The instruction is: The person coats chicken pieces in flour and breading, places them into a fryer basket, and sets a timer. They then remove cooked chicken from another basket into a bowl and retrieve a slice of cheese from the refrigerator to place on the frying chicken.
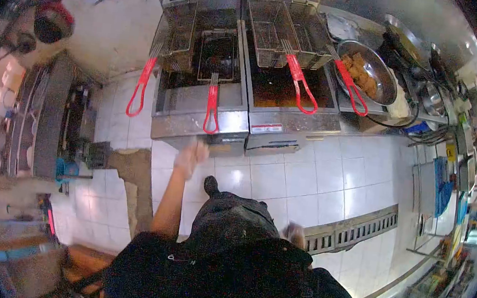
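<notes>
My left hand (191, 156) is stretched out in front of the left fryer (194, 121), just below a red basket handle (212, 111); a clear glove seems to cover it, and its fingers are blurred. Low beside my body on the right, my right hand (294, 235) is small, dark and smeared, its fingers unclear. One wire basket (217, 55) sits down in the left fryer. Another basket (176, 30) is raised at its left side. Over the right fryer (289, 119) two baskets (270, 26) hang above brown oil.
A steel bowl (385, 77) with browned food pieces stands right of the fryers. Further right is a pan (409, 45). A floor drain grate (353, 227) crosses the white tiles. Shelving (42, 115) stands at the left, and a blue cloth (441, 184) hangs at the right.
</notes>
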`<control>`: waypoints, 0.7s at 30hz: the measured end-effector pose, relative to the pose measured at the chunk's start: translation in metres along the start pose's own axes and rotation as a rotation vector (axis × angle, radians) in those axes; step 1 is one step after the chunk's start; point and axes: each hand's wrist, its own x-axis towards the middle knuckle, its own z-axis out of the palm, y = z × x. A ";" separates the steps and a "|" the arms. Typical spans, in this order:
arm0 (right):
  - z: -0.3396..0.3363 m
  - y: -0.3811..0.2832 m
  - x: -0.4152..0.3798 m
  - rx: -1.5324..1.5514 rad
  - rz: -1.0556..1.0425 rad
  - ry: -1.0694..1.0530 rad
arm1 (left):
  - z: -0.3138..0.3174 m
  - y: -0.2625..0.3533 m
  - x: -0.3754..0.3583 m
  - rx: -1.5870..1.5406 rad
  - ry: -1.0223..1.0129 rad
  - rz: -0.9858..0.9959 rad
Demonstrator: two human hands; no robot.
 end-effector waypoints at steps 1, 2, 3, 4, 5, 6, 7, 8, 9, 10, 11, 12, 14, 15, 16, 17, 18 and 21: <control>-0.030 0.020 -0.015 0.017 0.046 0.036 | 0.028 0.016 -0.002 -0.172 -0.107 -0.043; -0.058 0.033 -0.026 0.031 0.090 0.069 | 0.020 0.011 0.043 0.103 -0.193 0.111; -0.084 0.044 -0.034 0.044 0.131 0.104 | 0.010 0.006 0.085 0.383 -0.274 0.261; -0.108 0.054 -0.042 0.056 0.167 0.143 | 0.043 0.020 0.079 0.191 -0.201 0.126; -0.132 0.058 -0.049 0.064 0.199 0.187 | 0.079 0.032 0.070 -0.008 -0.136 -0.010; -0.155 0.055 -0.054 0.067 0.222 0.235 | 0.077 0.032 0.094 -0.090 -0.204 -0.075; -0.175 0.044 -0.050 0.067 0.236 0.282 | 0.074 0.027 0.114 -0.173 -0.281 -0.133; -0.189 0.035 -0.039 0.071 0.243 0.327 | 0.086 0.021 0.115 -0.199 -0.298 -0.119; -0.196 0.032 -0.026 0.081 0.250 0.373 | 0.101 0.018 0.111 -0.035 -0.286 -0.031; -0.196 0.037 -0.009 0.098 0.259 0.418 | 0.113 0.017 0.104 0.133 -0.265 0.057; -0.151 -0.011 -0.073 0.086 0.251 0.417 | 0.123 0.017 0.088 0.121 -0.270 0.064; -0.032 -0.048 -0.071 -0.026 0.057 0.324 | 0.128 0.017 0.069 0.355 -0.232 0.245; -0.022 -0.063 -0.040 -0.019 0.263 0.400 | 0.129 0.015 0.053 0.591 -0.196 0.435; -0.104 -0.026 -0.027 -0.018 0.254 0.396 | 0.121 0.018 0.051 0.437 -0.156 0.353; -0.165 0.001 0.001 0.163 0.327 -0.028 | 0.113 0.025 0.051 0.284 -0.114 0.267; -0.183 0.008 0.066 0.336 0.393 -0.452 | 0.106 0.032 0.053 0.281 -0.116 0.268; -0.151 -0.004 0.011 0.331 0.394 -0.452 | 0.098 0.039 0.055 0.310 -0.127 0.240; -0.001 -0.059 -0.026 0.208 0.112 0.346 | 0.085 0.053 0.053 0.360 -0.077 0.215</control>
